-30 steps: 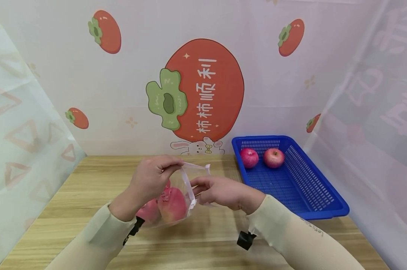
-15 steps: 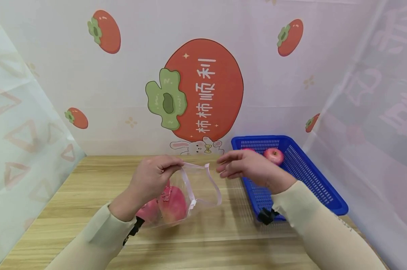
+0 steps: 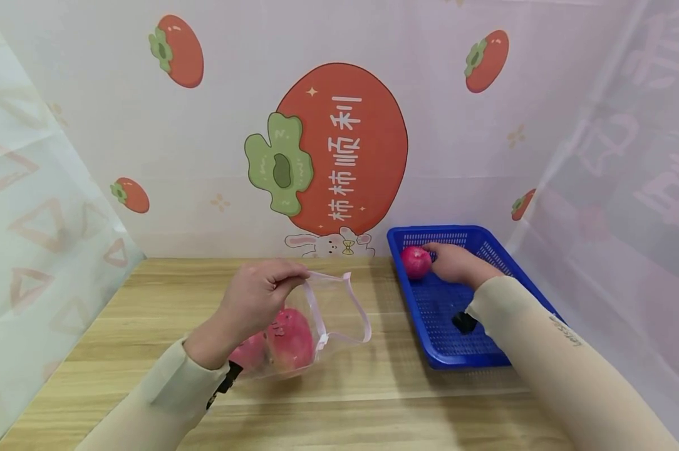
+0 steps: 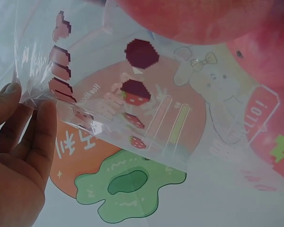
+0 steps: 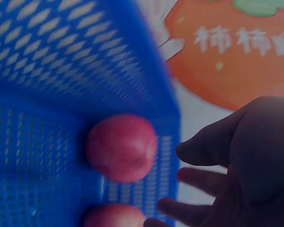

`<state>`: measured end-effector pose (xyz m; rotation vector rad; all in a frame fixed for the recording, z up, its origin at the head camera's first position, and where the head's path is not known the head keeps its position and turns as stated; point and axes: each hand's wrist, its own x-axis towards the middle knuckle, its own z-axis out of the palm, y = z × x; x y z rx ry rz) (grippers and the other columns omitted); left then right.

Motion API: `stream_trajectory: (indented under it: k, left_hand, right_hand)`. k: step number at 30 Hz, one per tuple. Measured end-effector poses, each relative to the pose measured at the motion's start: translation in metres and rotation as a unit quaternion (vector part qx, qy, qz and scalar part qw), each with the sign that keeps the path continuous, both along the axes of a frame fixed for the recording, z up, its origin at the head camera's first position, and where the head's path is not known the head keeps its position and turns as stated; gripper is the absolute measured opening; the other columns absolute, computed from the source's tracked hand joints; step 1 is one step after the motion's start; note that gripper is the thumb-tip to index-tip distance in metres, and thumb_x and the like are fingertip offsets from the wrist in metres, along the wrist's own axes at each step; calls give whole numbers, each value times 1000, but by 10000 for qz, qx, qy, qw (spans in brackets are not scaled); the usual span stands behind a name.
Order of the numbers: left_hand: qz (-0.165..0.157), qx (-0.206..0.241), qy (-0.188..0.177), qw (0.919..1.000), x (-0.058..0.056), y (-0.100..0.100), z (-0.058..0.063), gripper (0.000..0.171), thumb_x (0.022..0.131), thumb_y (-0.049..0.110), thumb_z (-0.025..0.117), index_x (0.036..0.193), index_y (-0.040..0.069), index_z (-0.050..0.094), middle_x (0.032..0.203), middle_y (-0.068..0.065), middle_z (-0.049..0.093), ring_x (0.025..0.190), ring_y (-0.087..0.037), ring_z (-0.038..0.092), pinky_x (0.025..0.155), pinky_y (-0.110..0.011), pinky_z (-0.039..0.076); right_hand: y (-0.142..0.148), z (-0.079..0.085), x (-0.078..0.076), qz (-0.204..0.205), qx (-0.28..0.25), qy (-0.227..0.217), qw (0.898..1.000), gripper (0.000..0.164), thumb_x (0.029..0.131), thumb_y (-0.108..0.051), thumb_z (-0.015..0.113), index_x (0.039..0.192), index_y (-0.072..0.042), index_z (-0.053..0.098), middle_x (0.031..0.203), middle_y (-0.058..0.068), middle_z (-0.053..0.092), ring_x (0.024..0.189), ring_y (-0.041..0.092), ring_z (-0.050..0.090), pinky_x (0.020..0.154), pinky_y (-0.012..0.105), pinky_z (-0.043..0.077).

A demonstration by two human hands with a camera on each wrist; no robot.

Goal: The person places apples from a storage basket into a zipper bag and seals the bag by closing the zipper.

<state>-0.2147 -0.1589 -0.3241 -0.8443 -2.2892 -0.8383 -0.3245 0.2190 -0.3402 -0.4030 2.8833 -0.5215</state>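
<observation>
A clear plastic zip bag point(image 3: 345, 310) with a pink zip edge lies on its side, its mouth gaping to the right. My left hand point(image 3: 255, 297) pinches the upper edge of that mouth, thumb against fingers. Red apples point(image 3: 290, 339) fill the bag's left part, partly behind the hand. Inside the blue basket, my right hand point(image 3: 456, 263) reaches down beside a red apple point(image 3: 416, 262). In the right wrist view its fingers are spread and hold nothing, close to a second apple point(image 5: 114, 217). That second apple is hidden by the hand in the head view.
The blue plastic basket point(image 3: 424, 332) with perforated walls stands at the right on the wooden table point(image 3: 317, 419). Printed cloth walls point(image 3: 215, 94) enclose the back and both sides. The right forearm crosses over the basket's front right side.
My right hand has left the bag's mouth and moved right and into the basket over the apples. The bag's mouth stands wider apart. My left hand keeps its hold in place.
</observation>
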Motion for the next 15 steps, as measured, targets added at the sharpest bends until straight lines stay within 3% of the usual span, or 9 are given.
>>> stream_trajectory:
  k: [3, 8, 11, 15]
  left_hand:
    - [-17, -9, 38, 10000, 0, 0, 0, 17, 84, 4, 80, 98, 14, 81, 97, 5, 74, 91, -11, 71, 80, -36, 58]
    - [-65, -20, 134, 9999, 0, 0, -1, 17, 83, 4, 80, 97, 13, 81, 97, 4, 75, 91, -11, 71, 80, -36, 58]
    - [-79, -8, 136, 9999, 1, 0, 0, 17, 83, 3, 80, 97, 13, 81, 97, 4, 75, 91, -11, 71, 81, -36, 58]
    - [-86, -19, 116, 9999, 1, 0, 0, 17, 83, 3, 80, 97, 12, 81, 97, 4, 75, 91, -12, 71, 81, -37, 58]
  right_hand:
    - [3, -8, -6, 307, 314, 165, 9989, 61, 88, 5, 40, 149, 5, 39, 143, 31, 46, 131, 47, 43, 107, 61, 32]
    - [3, -19, -11, 551, 304, -228, 9978, 64, 90, 6, 38, 154, 3, 30, 150, 30, 36, 133, 41, 41, 110, 61, 28]
    - [0, -21, -13, 531, 386, -35, 9978, 59, 91, 5, 39, 149, 5, 38, 140, 31, 48, 123, 39, 52, 105, 58, 38]
    - [-4, -18, -18, 193, 277, 469, 9983, 47, 91, 4, 43, 137, 5, 53, 125, 27, 60, 114, 40, 58, 98, 57, 45]
